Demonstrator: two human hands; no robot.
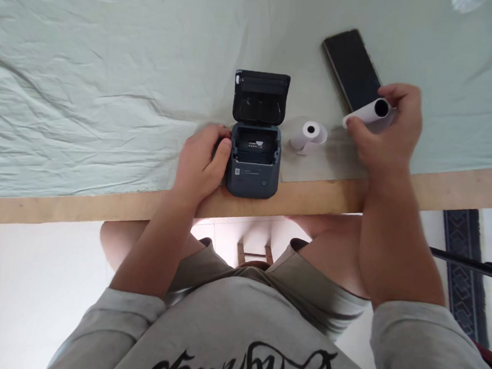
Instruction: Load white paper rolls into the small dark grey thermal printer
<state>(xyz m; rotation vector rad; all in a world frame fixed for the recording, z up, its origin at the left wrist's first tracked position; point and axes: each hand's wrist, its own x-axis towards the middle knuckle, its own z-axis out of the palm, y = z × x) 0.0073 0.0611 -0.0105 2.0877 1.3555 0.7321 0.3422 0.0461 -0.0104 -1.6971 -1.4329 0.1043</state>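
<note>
A small dark blue-grey thermal printer [253, 179] stands at the table's front edge. Its lid [260, 99] is tipped back, and the paper bay shows no roll inside. My left hand [202, 160] is closed against the printer's left side, thumb along the casing, with some fingertips hidden. In my right hand [391, 131], thumb and fingers pinch a white paper roll [362, 113] with a wide dark core. That roll is held at the near end of a black phone [351, 67]. Between the printer and my right hand stands a smaller paper roll [309, 134], its loose end curling out.
A pale green cloth [108, 80] with wrinkles covers the table. Bare wood [313, 202] runs along the front edge, above my legs. At the far right top lies a clear plastic piece [466, 3]. A patterned dark rug [465, 267] is on the floor at right.
</note>
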